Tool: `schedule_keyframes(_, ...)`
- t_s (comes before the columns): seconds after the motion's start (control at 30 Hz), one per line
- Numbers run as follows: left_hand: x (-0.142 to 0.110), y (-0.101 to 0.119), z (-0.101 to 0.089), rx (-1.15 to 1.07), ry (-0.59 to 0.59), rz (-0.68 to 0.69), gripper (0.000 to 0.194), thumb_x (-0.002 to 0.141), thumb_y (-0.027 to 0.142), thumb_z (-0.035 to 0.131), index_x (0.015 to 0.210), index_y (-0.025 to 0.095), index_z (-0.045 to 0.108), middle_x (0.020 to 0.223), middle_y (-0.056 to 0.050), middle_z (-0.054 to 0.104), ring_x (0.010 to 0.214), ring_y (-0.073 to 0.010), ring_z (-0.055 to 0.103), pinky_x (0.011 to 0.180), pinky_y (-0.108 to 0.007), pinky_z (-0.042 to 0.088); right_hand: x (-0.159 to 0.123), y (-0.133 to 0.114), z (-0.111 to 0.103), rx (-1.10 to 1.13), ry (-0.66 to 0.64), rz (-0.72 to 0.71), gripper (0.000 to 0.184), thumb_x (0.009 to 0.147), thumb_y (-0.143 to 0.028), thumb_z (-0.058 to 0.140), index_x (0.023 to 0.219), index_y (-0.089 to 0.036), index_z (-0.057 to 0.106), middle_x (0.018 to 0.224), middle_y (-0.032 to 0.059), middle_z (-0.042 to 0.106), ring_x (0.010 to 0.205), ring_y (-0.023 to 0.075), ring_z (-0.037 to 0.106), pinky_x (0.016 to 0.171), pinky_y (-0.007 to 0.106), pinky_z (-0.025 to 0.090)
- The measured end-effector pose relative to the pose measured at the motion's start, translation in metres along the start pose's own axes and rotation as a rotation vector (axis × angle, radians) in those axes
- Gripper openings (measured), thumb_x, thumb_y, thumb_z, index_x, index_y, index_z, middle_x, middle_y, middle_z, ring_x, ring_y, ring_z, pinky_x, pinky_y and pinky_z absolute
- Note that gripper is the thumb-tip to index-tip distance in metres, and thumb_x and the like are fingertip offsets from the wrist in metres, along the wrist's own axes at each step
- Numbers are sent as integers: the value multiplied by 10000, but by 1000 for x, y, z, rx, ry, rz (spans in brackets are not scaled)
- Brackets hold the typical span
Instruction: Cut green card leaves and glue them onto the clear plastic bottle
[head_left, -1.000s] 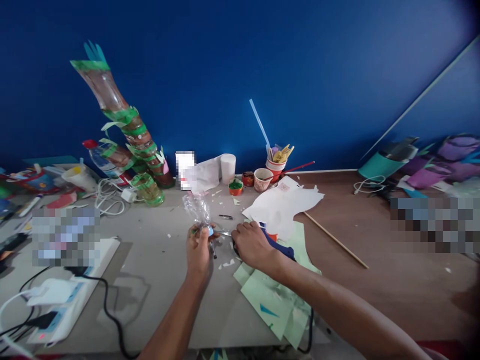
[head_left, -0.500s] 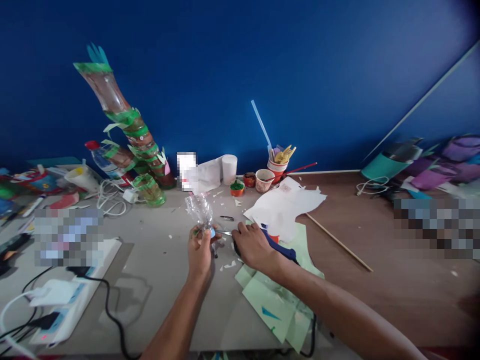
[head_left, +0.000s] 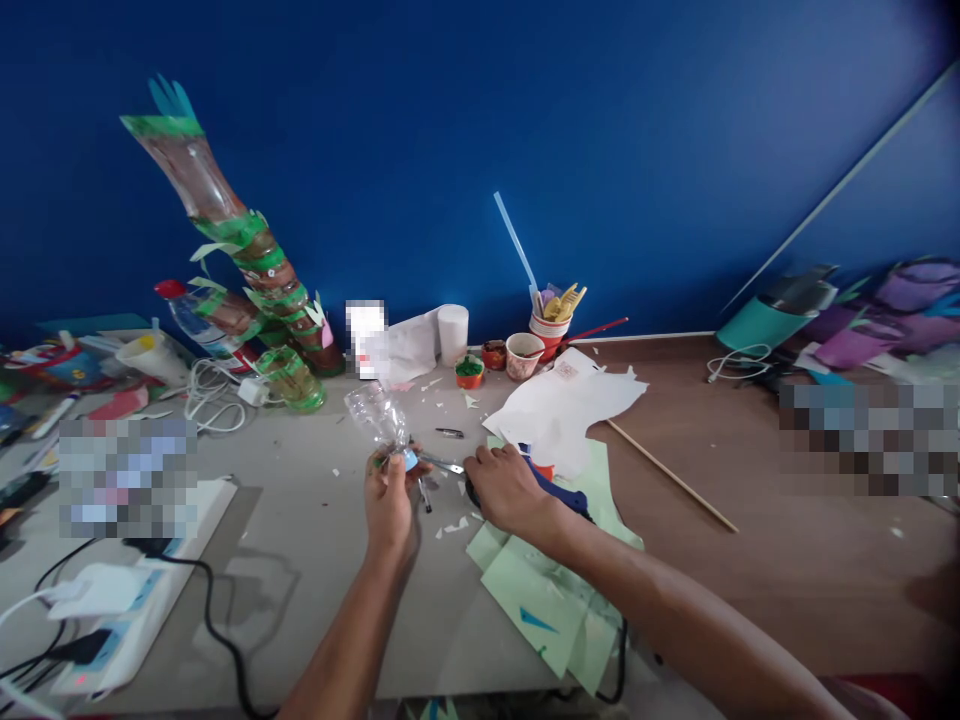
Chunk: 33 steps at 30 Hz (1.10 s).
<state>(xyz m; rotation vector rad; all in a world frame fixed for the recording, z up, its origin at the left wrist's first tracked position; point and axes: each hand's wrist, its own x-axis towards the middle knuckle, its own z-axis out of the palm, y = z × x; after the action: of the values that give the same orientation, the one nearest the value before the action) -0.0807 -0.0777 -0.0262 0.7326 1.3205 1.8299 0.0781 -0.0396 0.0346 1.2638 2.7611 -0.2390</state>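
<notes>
Held in my left hand (head_left: 390,500) is the clear top part of a plastic bottle (head_left: 375,410), its light-blue cap (head_left: 409,459) facing right and toward me. My left fingers are wrapped round its neck. In my right hand (head_left: 504,488) are scissors (head_left: 448,465), with the fingers closed round the handles. The metal blades point left and reach the bottle near its cap; whether they touch it I cannot tell. Below the blades a pen (head_left: 425,496) lies on the table. Green paper sheets (head_left: 536,600) and a blue tool (head_left: 559,492) with an orange part lie under and beside my right forearm.
Behind my hands stand paint cups (head_left: 469,372), a cup of plastic cutlery (head_left: 551,328) and a white roll (head_left: 453,335). A tall painted bottle tower (head_left: 274,270) leans at the left. A power strip (head_left: 161,590) with cables lies front left, a wooden stick (head_left: 671,475) at right.
The bottle top has tilted further left, its cap and my left hand shifting slightly left. More of the scissor blades shows between the hands. The whole view has shifted a little.
</notes>
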Motion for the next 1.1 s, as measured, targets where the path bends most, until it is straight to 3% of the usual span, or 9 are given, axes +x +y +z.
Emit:
schedule_keyframes(0.5, 1, -1, -1, -96, 4, -27, 244, 828, 424, 588, 892, 190, 572, 832, -24, 707, 604, -121, 651, 623, -256, 527, 2, 2, 13, 45, 43, 31, 247, 827, -189, 482, 1024, -121, 616, 1011, 150, 633, 841, 261, 643, 761, 363, 454)
schedule_keyframes(0.73, -2, 9, 6, -127, 5, -33, 249, 791, 414, 633, 878, 192, 561, 795, -12, 696, 590, -119, 636, 650, -273, 528, -14, 12, -8, 88, 66, 20, 221, 896, -247, 446, 976, -131, 616, 987, 127, 643, 914, 242, 621, 778, 332, 440)
schedule_keyframes(0.9, -5, 9, 7, -143, -11, -26, 239, 793, 406, 636, 865, 187, 573, 799, -17, 697, 627, -125, 638, 651, -272, 534, -48, 43, -16, 116, 95, 220, 240, 899, -297, 481, 1048, -152, 601, 1048, 113, 617, 963, 241, 597, 806, 321, 419)
schedule_keyframes(1.0, -4, 4, 6, -128, -25, -44, 212, 802, 381, 631, 891, 199, 570, 811, -16, 703, 627, -130, 647, 632, -265, 533, -64, 57, -5, 97, 36, 335, 282, 868, -319, 537, 1096, -160, 581, 1046, 116, 616, 970, 267, 592, 797, 337, 413)
schedule_keyframes(1.1, -4, 1, 4, -103, -32, -30, 208, 813, 384, 618, 904, 205, 565, 831, -16, 701, 649, -136, 656, 642, -274, 539, -67, 62, 8, 94, -20, 334, 334, 835, -309, 581, 1138, -172, 554, 1044, 116, 621, 968, 274, 593, 792, 341, 405)
